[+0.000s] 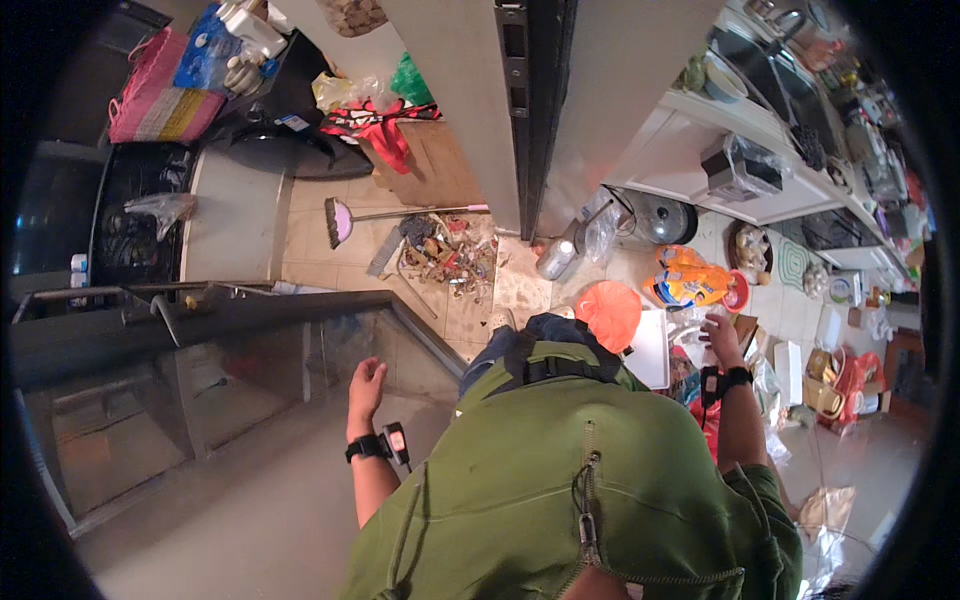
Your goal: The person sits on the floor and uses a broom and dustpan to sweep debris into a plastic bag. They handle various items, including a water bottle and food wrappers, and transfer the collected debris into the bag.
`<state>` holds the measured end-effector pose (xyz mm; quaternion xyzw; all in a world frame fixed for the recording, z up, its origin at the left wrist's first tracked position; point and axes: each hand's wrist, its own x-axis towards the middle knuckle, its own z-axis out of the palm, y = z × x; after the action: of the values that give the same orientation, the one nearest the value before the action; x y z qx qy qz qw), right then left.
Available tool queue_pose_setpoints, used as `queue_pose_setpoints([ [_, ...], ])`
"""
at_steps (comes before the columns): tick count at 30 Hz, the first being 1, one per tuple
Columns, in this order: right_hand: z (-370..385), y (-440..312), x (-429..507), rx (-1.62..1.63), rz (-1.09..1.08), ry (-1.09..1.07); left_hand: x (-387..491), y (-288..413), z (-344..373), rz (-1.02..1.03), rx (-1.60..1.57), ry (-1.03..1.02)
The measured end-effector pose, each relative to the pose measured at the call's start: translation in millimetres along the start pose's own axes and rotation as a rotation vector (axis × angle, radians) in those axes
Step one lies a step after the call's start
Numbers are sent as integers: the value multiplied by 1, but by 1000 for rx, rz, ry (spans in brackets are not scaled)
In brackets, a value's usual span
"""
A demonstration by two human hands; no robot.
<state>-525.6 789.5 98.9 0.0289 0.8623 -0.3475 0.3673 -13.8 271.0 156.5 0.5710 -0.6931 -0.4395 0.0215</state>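
Observation:
My left hand is held in the air on the left, beside the dark-framed glass panel, with nothing in it. On the other side, my right hand is raised with its fingers apart and also empty. It appears over bags and a white board or lid, with no clear contact visible. A bright orange bag or cloth shows by my legs. Beyond my feet, a heap of mixed rubbish covers the tiles. A broom with a pink-and-black head lies behind it.
A metal door edge stands ahead. To the right are a yellow-orange bag, a red bowl, a lidded pan, and a white cabinet. A cardboard sheet leans past the heap. A plastic bottle stands near the doorway.

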Motion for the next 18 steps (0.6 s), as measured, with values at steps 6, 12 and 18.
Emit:
queue_pose_setpoints([
  [6,33,19,-8,305,141,-58,-16,-7,-54,65,-112,22],
  [12,93,28,-27,67,134,2,19,-38,-56,108,-192,106],
  [18,131,-5,-51,-53,91,-8,87,-68,-43,113,-18,69],
])
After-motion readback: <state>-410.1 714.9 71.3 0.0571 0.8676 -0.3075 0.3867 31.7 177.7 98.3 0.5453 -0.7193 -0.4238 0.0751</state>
